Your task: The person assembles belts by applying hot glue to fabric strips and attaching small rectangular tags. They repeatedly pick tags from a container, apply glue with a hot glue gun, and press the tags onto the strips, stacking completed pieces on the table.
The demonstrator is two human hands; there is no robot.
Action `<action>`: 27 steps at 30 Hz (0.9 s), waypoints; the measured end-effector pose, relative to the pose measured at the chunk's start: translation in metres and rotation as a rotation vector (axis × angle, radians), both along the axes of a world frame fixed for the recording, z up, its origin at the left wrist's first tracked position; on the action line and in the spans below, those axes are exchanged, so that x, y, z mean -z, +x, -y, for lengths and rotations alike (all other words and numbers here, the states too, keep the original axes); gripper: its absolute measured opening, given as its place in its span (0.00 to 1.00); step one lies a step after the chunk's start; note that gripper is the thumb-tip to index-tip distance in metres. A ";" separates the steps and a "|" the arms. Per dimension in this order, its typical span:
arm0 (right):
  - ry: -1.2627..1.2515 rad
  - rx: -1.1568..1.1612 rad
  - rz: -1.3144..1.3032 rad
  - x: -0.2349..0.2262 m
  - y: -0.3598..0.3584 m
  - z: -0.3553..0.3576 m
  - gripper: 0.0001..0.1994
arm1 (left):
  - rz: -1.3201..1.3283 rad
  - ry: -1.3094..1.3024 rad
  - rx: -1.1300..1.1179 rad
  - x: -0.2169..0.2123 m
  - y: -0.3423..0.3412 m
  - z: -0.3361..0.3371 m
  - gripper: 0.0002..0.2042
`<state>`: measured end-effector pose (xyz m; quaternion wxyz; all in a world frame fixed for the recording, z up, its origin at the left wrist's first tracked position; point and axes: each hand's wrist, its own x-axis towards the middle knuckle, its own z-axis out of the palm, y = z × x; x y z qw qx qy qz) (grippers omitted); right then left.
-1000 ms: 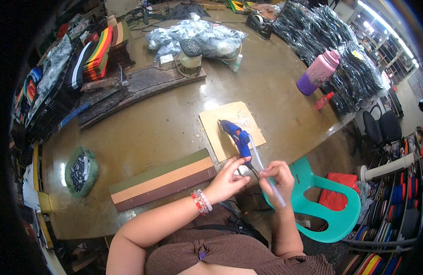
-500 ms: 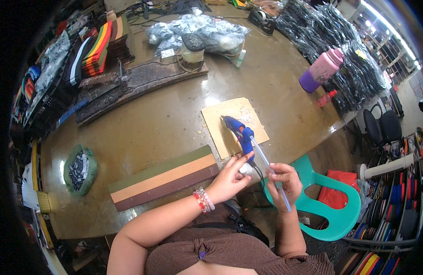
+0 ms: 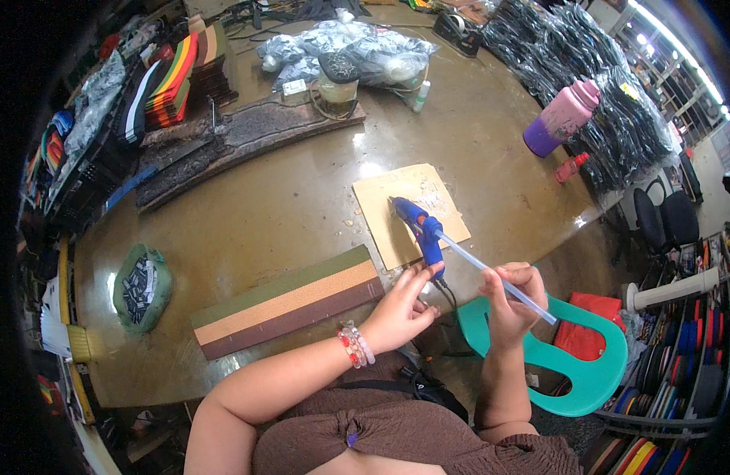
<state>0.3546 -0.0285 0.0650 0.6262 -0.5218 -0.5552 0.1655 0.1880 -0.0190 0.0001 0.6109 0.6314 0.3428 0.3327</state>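
Observation:
A blue hot glue gun (image 3: 419, 226) stands over a tan cardboard piece (image 3: 373, 229) on the table. From its rear sticks a long translucent glue stick (image 3: 465, 255), slanting down to the right. My right hand (image 3: 514, 305) is closed around the free part of that stick, thumb and fingers pinching it. My left hand (image 3: 401, 313), with beaded bracelets on the wrist, has its index fingertip at the bottom of the gun's handle. Its thumb is apart from the fingers, and I see nothing held in it. Left of the cardboard lie woven strips (image 3: 290, 302) in green, tan and brown.
A green tub (image 3: 161, 297) of small dark pieces sits at the left. Behind are a dark board (image 3: 246, 146), a jar (image 3: 337, 91) and plastic-wrapped bundles (image 3: 381, 59). A pink-purple bottle (image 3: 561, 117) stands at right; a green chair (image 3: 610, 380) is beside the table's near edge.
My right hand has moved right and slightly up, and the glue stick has swung to a flatter slant. My left hand stays by the gun's handle. The whole view has shifted slightly.

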 end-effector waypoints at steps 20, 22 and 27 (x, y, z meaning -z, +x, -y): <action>-0.583 0.005 1.018 -0.031 -0.013 -0.130 0.22 | -0.071 0.128 0.084 -0.003 -0.060 0.054 0.14; -0.658 -0.042 1.129 -0.051 -0.014 -0.146 0.23 | -0.039 0.136 0.085 -0.007 -0.072 0.058 0.14; -0.745 -0.037 1.233 -0.072 -0.026 -0.164 0.21 | -0.010 0.066 0.174 -0.036 -0.121 0.080 0.13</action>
